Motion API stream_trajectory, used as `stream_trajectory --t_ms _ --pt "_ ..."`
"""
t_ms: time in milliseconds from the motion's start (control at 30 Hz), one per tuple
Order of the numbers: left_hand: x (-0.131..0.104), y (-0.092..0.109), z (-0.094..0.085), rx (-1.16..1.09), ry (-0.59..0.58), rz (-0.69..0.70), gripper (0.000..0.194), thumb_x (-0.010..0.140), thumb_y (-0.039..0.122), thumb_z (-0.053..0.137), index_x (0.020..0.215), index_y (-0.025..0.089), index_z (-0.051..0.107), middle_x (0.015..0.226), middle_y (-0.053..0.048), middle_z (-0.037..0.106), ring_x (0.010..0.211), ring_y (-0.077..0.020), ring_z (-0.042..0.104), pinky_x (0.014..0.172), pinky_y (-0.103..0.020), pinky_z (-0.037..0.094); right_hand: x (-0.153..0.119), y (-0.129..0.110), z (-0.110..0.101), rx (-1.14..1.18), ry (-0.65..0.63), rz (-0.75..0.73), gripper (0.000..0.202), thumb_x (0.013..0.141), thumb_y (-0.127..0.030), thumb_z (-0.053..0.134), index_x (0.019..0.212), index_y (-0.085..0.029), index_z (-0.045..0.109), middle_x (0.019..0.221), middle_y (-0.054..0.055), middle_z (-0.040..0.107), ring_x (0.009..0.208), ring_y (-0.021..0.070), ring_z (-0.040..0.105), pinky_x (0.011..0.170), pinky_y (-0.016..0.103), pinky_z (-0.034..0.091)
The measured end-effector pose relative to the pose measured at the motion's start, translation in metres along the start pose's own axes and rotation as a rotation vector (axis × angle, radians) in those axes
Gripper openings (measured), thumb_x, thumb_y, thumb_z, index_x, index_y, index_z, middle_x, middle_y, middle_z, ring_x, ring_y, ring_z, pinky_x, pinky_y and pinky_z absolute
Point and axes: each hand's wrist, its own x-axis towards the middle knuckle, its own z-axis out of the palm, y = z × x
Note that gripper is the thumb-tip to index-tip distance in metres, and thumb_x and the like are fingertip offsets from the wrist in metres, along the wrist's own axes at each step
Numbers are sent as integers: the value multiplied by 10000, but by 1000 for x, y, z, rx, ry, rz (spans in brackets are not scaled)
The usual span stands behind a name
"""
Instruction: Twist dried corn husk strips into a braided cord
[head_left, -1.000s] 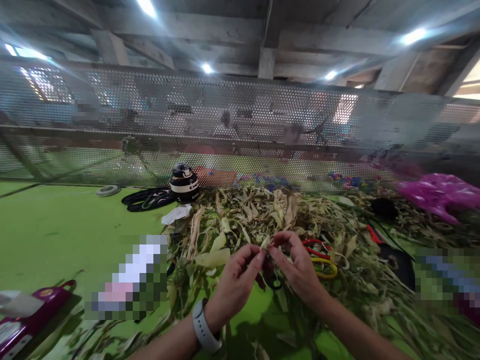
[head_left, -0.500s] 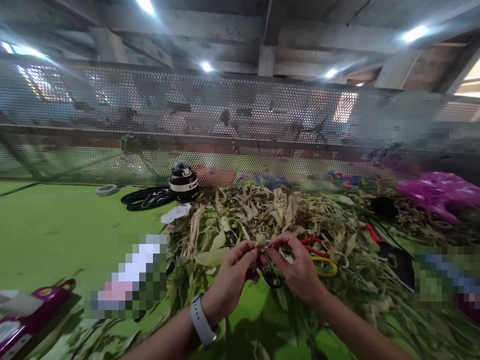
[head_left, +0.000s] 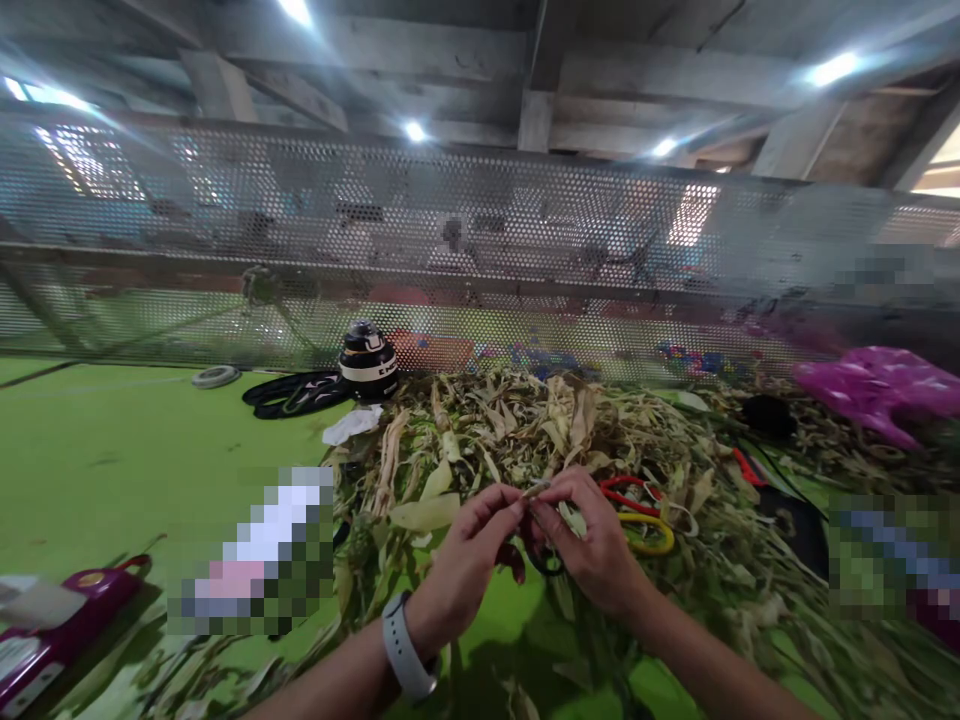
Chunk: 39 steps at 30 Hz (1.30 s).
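My left hand (head_left: 480,535) and my right hand (head_left: 589,535) meet in front of me, fingers pinched together. Between their fingertips is a small pale strip of dried husk (head_left: 535,490); its ends are hidden by the fingers. A pale watch is on my left wrist. Under and beyond the hands spreads a heap of dry husks and leaves (head_left: 517,420). Beside my right hand lie a red loop handle (head_left: 626,490) and a yellow loop handle (head_left: 651,535), apparently of scissors. A dark ring-shaped handle (head_left: 546,562) shows below the fingers, partly hidden.
A black and white round container (head_left: 367,362) stands behind the husks, near a white tissue (head_left: 352,425). A perforated metal screen (head_left: 300,200) rises at the back. A pink plastic bag (head_left: 885,390) is at right, a purple object (head_left: 82,610) at left. A roll of tape (head_left: 216,377) lies farther off.
The fingertips have drawn a little closer around the husk strip, which now lies flatter between them. The objects around have stayed where they were.
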Motion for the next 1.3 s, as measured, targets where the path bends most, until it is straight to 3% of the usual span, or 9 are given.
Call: stream_trajectory --t_ms 167,267,400,633,900,1100,1200,1300 --pt "1 -4 0 164 -29 88 193 806 360 530 808 168 511 678 25 512 548 -91 483 434 -195 444 -3 -2 3 198 -89 250 57 857 -246 475 892 -203 465 751 -2 510 661 129 519 613 252 449" --pt "3 -6 1 188 -14 102 187 799 349 540 790 166 503 661 28 512 539 -87 476 426 -184 426 -5 1 6 255 -102 284 105 868 -238 450 967 -208 436 753 -11 489 654 118 521 602 236 455" --pt "5 -4 -1 70 21 45 137 810 295 539 795 163 505 626 24 548 514 -62 472 435 -145 367 -3 6 4 164 -88 204 155 855 -205 471 1008 -206 456 723 -16 488 646 118 513 609 240 447" --pt "7 0 -3 -310 90 -111 116 730 203 619 752 148 520 591 22 546 479 -39 445 399 -111 282 -1 21 -6 -204 -110 -232 214 828 -138 523 998 -253 583 840 35 563 810 170 512 722 310 432" --pt "8 3 -1 -479 98 -230 127 689 172 653 684 114 541 569 24 518 435 -7 391 365 -82 232 0 27 -10 -344 -115 -432 296 800 -66 523 1025 -251 573 852 45 572 801 175 491 728 337 427" --pt "5 1 0 -502 43 -259 116 727 184 620 715 118 527 578 25 503 441 -8 376 363 -80 214 -1 27 -11 -330 -114 -431 343 797 -105 550 1072 -310 552 858 29 596 805 183 528 753 362 428" --pt "0 -5 4 -363 50 -138 122 793 251 561 750 160 491 577 35 506 449 -28 381 378 -105 228 -5 22 -5 -322 -56 -351 267 816 -118 530 1032 -274 551 831 41 579 790 189 523 728 361 439" --pt "-4 -10 7 -87 68 12 135 831 312 509 780 192 472 599 40 513 483 -62 424 414 -147 301 -9 14 2 -253 3 -221 165 838 -126 494 954 -233 542 831 51 557 795 185 512 714 343 442"
